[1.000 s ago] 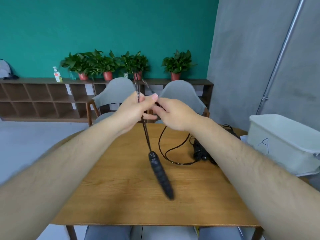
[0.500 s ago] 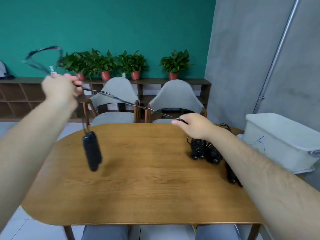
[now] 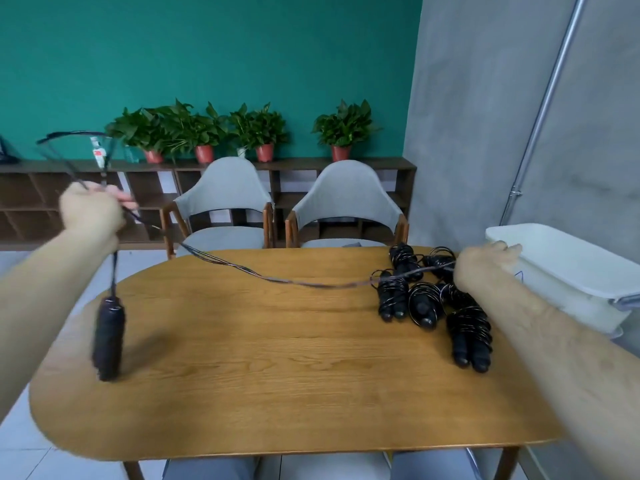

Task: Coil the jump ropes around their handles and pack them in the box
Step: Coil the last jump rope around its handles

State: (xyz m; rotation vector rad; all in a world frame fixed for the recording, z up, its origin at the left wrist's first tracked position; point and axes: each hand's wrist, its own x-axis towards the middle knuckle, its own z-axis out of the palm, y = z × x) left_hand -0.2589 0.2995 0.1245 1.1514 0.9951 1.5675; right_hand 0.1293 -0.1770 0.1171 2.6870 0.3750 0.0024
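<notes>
The left hand (image 3: 91, 211) is raised off to the left of the wooden table (image 3: 277, 375), its fingers closed tight round a black jump rope (image 3: 311, 285). The cord loops up above the fist in a blur, and one strand drops straight down from it to a black handle (image 3: 108, 337), which hangs just above the table's left end, blurred as well. From the same fist the cord runs slack across the tabletop, dipping near the middle, over to the right hand (image 3: 485, 268). That hand is seen from behind; the cord ends in it and it holds the cord, though how the fingers lie round it is hidden from here. It hovers above the far right corner of the table, right beside the rim of the white plastic box (image 3: 571, 296), which stands past the table's right edge. Under and in front of the right hand lies a cluster of coiled jump ropes (image 3: 426, 299), black handles wound with cord, some touching each other, all on the table and none in the box. Across the table stand two grey chairs (image 3: 225, 192), and behind them a low wooden shelf unit (image 3: 34, 202) carries a row of potted plants (image 3: 263, 129) against a teal wall (image 3: 207, 46). A metal pipe (image 3: 540, 112) slants up the grey wall on the right.
</notes>
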